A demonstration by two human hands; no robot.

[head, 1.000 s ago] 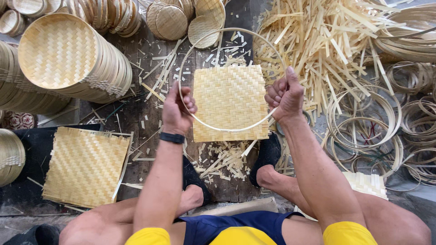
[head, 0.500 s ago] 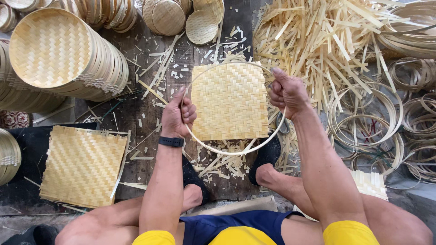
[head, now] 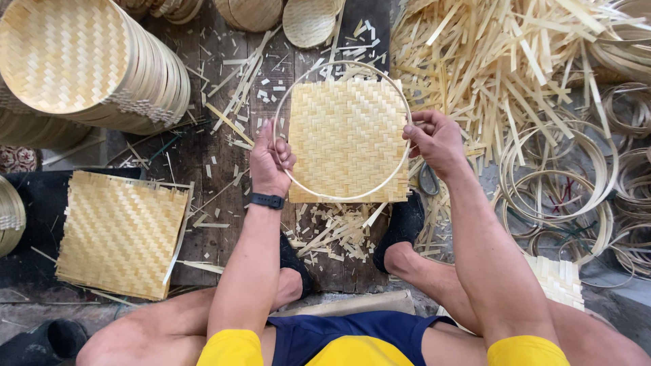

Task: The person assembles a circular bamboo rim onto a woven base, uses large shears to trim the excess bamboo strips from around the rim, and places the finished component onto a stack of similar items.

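Both hands hold a thin bamboo hoop (head: pixel 342 129) laid over a square woven mat (head: pixel 348 139): the left hand (head: pixel 270 163) has its grip closed on the hoop's left edge, the right hand (head: pixel 437 140) on its right edge. The mat lies flat between the grips, corners poking past the ring, so it looks unshaped yet. Beyond the left grip sit a stack of finished trays (head: pixel 88 64) and a pile of flat mats (head: pixel 119 234).

One head-worn camera looked almost straight down, close over the lap, taking in both forearms, the woven mat (head: pixel 347 139) at centre, and the littered floor (head: pixel 230 102) all around; no second view.
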